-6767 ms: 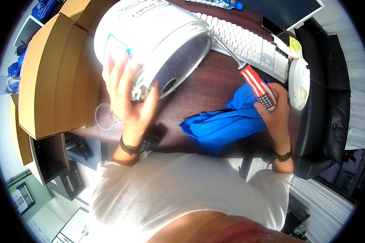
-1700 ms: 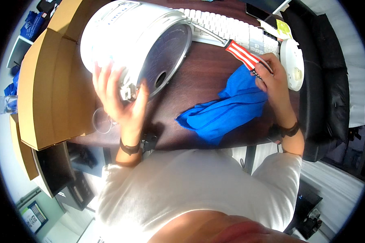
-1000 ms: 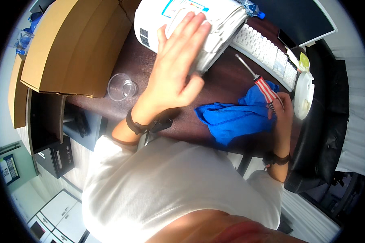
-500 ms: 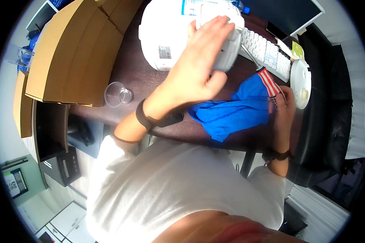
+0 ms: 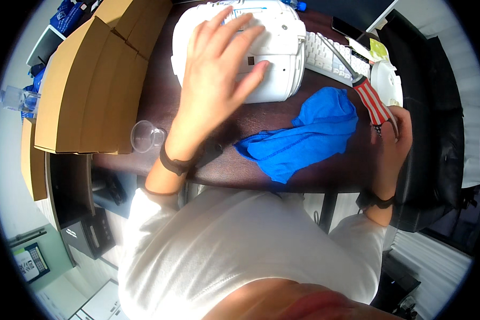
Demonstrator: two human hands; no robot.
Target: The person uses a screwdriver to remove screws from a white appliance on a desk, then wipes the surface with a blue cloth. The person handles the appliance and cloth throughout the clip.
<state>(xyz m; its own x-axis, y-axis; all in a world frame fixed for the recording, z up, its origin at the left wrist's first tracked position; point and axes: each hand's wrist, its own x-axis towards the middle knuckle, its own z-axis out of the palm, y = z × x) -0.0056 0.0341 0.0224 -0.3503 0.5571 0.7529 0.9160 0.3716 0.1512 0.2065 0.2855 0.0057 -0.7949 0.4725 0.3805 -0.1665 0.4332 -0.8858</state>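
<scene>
The white cooker (image 5: 250, 48) stands at the top centre of the frame on the dark table (image 5: 325, 176), its rounded body toward the person. The left hand (image 5: 218, 74) lies flat over its top and front, fingers spread wide and thumb out to the right, pressing on rather than closed around anything; that open, splayed grip looks meant to steady the bulky body so it does not slide.

The right hand (image 5: 392, 144) sits at the right of the frame, near the table's edge, closed around the red-and-white striped handle of a screwdriver (image 5: 370, 98). The shaft runs up and left, toward the cooker's right side, and crosses over the white keyboard (image 5: 330, 56). Held by the handle's lower end, the tool is kept ready while the other hand does the bracing. Whether the tip touches the cooker I cannot tell.

Between the hands a blue cloth (image 5: 304, 138) lies crumpled on the table, just below the cooker and apart from both hands, handy but out of the way. A clear cup (image 5: 144, 136) lies on its side at centre left, beside the brown boxes (image 5: 90, 80) that fill the upper left. A white round lid (image 5: 386, 82) rests at upper right, just behind the screwdriver's handle.
</scene>
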